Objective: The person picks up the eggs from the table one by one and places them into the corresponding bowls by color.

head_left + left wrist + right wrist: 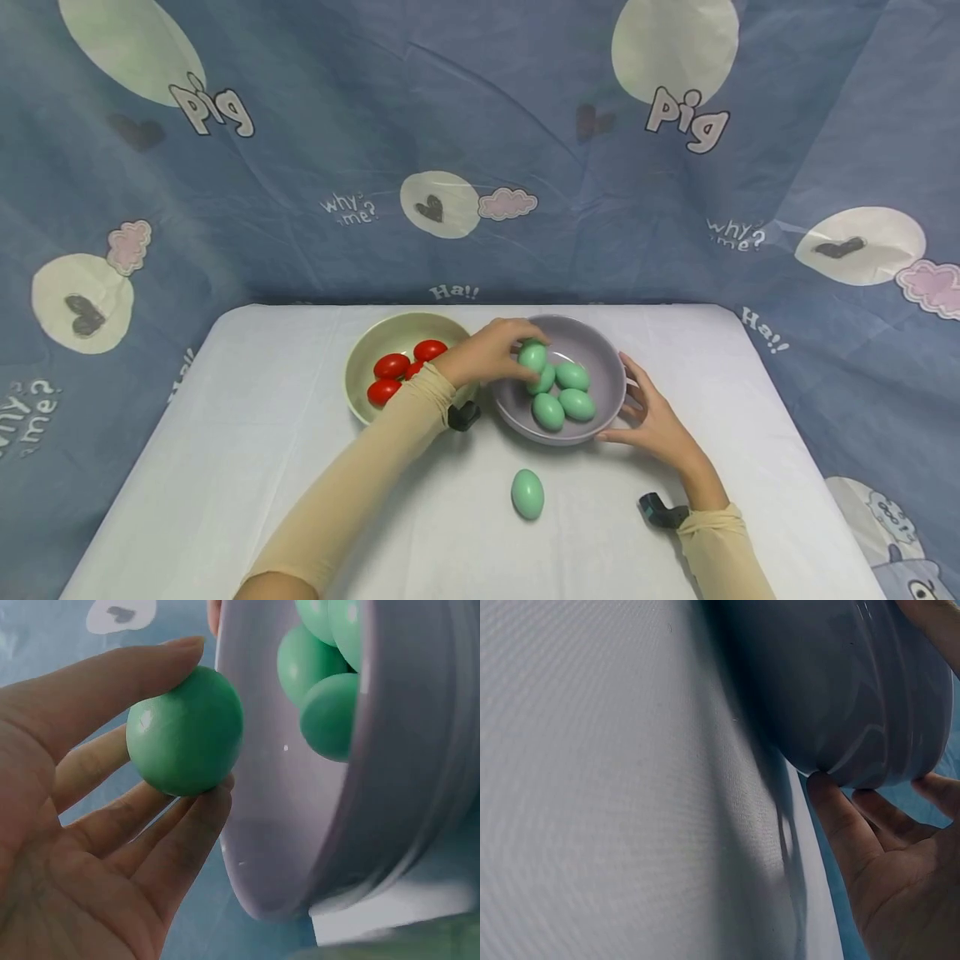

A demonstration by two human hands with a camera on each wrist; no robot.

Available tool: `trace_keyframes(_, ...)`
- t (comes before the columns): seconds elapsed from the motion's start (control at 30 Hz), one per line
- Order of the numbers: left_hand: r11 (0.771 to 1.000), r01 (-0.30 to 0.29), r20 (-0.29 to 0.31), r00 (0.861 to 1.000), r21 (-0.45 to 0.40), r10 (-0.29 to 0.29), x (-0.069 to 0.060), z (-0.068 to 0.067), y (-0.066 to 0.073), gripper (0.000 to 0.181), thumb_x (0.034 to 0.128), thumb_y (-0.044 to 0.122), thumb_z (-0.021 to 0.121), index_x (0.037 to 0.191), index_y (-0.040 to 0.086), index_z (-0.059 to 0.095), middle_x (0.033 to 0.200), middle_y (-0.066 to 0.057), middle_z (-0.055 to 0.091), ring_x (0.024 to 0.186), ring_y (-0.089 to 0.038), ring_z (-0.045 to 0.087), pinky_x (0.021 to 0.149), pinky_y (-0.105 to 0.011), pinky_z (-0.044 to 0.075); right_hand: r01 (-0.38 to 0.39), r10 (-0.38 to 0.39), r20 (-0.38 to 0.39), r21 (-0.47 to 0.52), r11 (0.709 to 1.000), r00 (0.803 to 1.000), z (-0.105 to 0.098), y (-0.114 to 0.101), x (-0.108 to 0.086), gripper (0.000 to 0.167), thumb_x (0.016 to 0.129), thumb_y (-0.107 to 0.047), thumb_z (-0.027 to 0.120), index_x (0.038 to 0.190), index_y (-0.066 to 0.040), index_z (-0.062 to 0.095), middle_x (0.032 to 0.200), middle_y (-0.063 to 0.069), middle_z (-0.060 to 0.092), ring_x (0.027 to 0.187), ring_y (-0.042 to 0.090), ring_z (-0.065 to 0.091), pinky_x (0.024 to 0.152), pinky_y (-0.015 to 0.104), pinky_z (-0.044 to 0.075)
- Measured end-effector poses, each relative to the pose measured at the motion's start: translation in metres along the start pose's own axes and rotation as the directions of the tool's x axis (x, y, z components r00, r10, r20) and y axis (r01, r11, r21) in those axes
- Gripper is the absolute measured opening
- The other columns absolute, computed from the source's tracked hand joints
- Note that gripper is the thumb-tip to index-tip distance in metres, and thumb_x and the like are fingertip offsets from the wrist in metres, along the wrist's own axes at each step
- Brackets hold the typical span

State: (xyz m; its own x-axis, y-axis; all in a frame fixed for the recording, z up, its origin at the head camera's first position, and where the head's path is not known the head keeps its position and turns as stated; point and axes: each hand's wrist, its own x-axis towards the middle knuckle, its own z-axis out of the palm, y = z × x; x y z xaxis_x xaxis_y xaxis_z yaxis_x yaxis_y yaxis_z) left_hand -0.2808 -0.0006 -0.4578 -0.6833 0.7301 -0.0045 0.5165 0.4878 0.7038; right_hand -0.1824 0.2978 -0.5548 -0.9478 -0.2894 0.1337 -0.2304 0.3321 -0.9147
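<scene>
My left hand (491,354) pinches a green egg (185,731) between thumb and fingertips, over the left side of the purple-grey bowl (607,367). Several more green eggs (577,405) lie inside that bowl. At its right outer wall, my right hand (660,425) touches the bowl with spread thumb and fingers. The right wrist view shows those fingertips (821,780) against the bowl's outside. In front of the bowl, one green egg (528,494) lies on the white tablecloth.
A pale green bowl (356,371) with several red eggs (392,367) stands on the left, partly hidden by my left hand and sleeve. A printed blue cloth (480,267) hangs behind the table (225,433).
</scene>
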Motion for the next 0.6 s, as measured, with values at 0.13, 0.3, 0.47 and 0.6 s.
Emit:
trace_keyframes(0.13, 0.998, 0.003, 0.048, 0.999, 0.061, -0.006, 0.016, 0.0, -0.002, 0.051, 0.0853, 0.015, 0.085, 0.133, 0.006, 0.067, 0.133, -0.008, 0.069, 0.121, -0.019, 0.063, 0.106, -0.03, 0.057, -0.007, 0.007, 0.004, 0.009, 1.0, 1.0, 0.001, 0.001, -0.001, 0.13, 0.069, -0.001, 0.094, 0.167, -0.012, 0.01, 0.159, 0.028, 0.031, 0.144, 0.056, 0.04, 0.113, 0.035, 0.052)
trace_keyframes(0.3, 0.994, 0.03, 0.103, 0.994, 0.109, -0.042, 0.038, 0.001, -0.003, 0.053, 0.0885, 0.018, 0.081, 0.137, 0.005, 0.065, 0.137, -0.008, 0.067, 0.125, -0.022, 0.06, 0.106, -0.032, 0.056, -0.02, 0.02, 0.001, 0.025, 0.999, 1.0, 0.001, 0.001, -0.002, 0.129, 0.069, -0.001, 0.094, 0.167, -0.009, 0.01, 0.16, 0.028, 0.03, 0.144, 0.055, 0.039, 0.107, 0.01, 0.047)
trace_keyframes(0.47, 0.984, 0.079, 0.136, 0.986, 0.162, -0.102, 0.053, 0.004, -0.002, 0.051, 0.0898, 0.018, 0.08, 0.137, 0.006, 0.065, 0.139, -0.008, 0.066, 0.129, -0.024, 0.058, 0.108, -0.034, 0.054, -0.025, 0.025, 0.008, 0.026, 0.999, 1.0, 0.001, 0.0, -0.003, 0.13, 0.07, -0.001, 0.094, 0.167, -0.011, 0.009, 0.16, 0.028, 0.029, 0.145, 0.055, 0.038, 0.108, 0.009, 0.046)
trace_keyframes(0.6, 0.976, 0.112, 0.162, 0.976, 0.188, -0.144, 0.062, 0.006, -0.001, 0.051, 0.0897, 0.018, 0.081, 0.136, 0.005, 0.066, 0.137, -0.01, 0.067, 0.126, -0.025, 0.061, 0.109, -0.035, 0.054, -0.03, 0.03, 0.013, 0.02, 0.999, 0.999, 0.0, -0.001, -0.001, 0.13, 0.07, -0.003, 0.094, 0.167, -0.014, 0.009, 0.161, 0.026, 0.029, 0.146, 0.054, 0.038, 0.109, 0.01, 0.046)
